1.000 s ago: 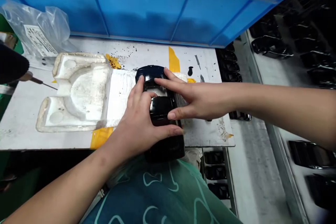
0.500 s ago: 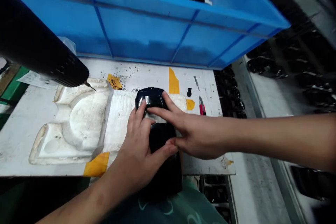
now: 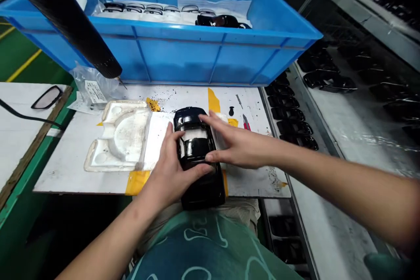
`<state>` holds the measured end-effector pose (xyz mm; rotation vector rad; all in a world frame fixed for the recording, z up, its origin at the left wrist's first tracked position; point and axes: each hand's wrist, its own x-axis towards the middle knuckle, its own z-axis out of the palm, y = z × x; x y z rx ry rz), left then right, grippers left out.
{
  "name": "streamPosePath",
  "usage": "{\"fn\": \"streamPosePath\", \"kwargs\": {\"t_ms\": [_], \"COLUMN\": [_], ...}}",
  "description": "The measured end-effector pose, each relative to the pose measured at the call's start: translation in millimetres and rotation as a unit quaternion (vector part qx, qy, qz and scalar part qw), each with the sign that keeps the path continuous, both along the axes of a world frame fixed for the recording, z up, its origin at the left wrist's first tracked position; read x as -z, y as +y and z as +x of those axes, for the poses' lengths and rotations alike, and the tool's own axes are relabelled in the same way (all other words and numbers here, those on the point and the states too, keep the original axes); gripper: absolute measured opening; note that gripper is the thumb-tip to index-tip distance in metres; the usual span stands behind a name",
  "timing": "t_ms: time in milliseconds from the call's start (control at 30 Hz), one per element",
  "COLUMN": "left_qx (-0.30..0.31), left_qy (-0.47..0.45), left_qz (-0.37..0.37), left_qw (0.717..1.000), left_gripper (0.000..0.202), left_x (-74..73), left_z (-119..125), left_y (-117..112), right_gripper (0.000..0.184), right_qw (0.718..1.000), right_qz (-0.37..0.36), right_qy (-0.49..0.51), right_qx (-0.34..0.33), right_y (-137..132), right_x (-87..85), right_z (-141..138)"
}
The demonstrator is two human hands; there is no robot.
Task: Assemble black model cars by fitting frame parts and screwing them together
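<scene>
A glossy black model car body (image 3: 197,148) lies lengthwise on the white foam strip at the front of the board, overhanging its near edge. My left hand (image 3: 172,164) grips its left side, fingers along the window edge and thumb across the rear. From the right, my right hand (image 3: 231,142) holds the body, with fingertips near the windscreen and thumb by the back of the roof. Left of the car sits a shaped white foam block (image 3: 123,138). A red craft knife (image 3: 246,123) and a small black piece (image 3: 231,111) lie to the right.
A blue crate (image 3: 183,54) with several black-edged window parts stands behind the board. A black power screwdriver (image 3: 95,43) hangs at upper left, near a plastic bag (image 3: 93,87). More black car bodies (image 3: 292,113) line the right side. Yellow tape (image 3: 137,182) marks the board.
The head view has tilted up and shows more of the crate's inside. My right fingers have drawn back from across the car, and its roof and windows show more.
</scene>
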<state>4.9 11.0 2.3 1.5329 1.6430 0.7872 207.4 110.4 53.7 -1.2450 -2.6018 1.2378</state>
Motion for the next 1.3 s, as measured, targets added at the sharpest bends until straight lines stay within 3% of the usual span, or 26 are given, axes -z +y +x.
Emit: {"fn": "streamPosePath", "kwargs": {"t_ms": [33, 100, 167, 200, 333, 467, 667, 800, 967, 1100, 1233, 1300], "left_qx": [-0.009, -0.004, 0.026, 0.042, 0.065, 0.102, 0.122, 0.124, 0.128, 0.131, 0.125, 0.119], "left_qy": [0.001, 0.012, 0.031, 0.042, 0.076, 0.091, 0.082, 0.078, 0.079, 0.087, 0.095, 0.103], "left_qz": [0.004, 0.015, 0.03, 0.039, 0.067, 0.078, 0.108, 0.104, 0.105, 0.104, 0.109, 0.115], "left_qw": [1.0, 1.0, 0.999, 0.997, 0.993, 0.988, 0.983, 0.984, 0.983, 0.982, 0.982, 0.981], "left_gripper": [0.081, 0.075, 0.063, 0.058, 0.051, 0.061, 0.08, 0.082, 0.089, 0.091, 0.091, 0.092], "left_x": [1.1, 3.4, 5.4, 6.1, 8.2, 11.8, 17.1, 17.3, 16.7, 16.0, 17.5, 19.5], "left_z": [-4.0, -11.0, -14.5, -14.9, -13.3, -17.2, -23.4, -23.8, -24.6, -24.5, -22.6, -20.4], "left_y": [-5.8, -14.9, -18.6, -18.5, -14.6, -16.5, -20.5, -20.9, -21.5, -21.3, -21.9, -22.5], "right_gripper": [0.086, 0.046, 0.01, 0.006, 0.003, 0.023, 0.023, 0.027, 0.03, 0.023, 0.012, 0.022], "right_qw": [0.997, 0.972, 0.945, 0.938, 0.929, 0.91, 0.874, 0.854, 0.842, 0.842, 0.853, 0.862], "right_qz": [0.049, 0.159, 0.24, 0.267, 0.348, 0.41, 0.456, 0.478, 0.488, 0.49, 0.496, 0.49], "right_qy": [0.033, 0.115, 0.175, 0.185, 0.127, 0.043, -0.009, -0.007, 0.014, 0.056, 0.087, 0.096], "right_qx": [0.048, 0.126, 0.136, 0.118, 0.02, -0.046, -0.168, -0.207, -0.228, -0.216, -0.134, -0.089], "right_y": [-13.1, -42.5, -69.4, -79.9, -97.7, -94.1, -88.2, -86.2, -87.3, -86.8, -85.5, -84.1], "right_x": [0.6, 2.2, 4.7, 6.4, 16.3, 21.7, 12.4, 7.9, 6.3, 0.7, 1.6, 7.2], "right_z": [6.9, 19.6, 27.3, 28.7, 23.1, 12.6, -1.7, -8.2, -11.0, -6.6, -2.6, -5.8]}}
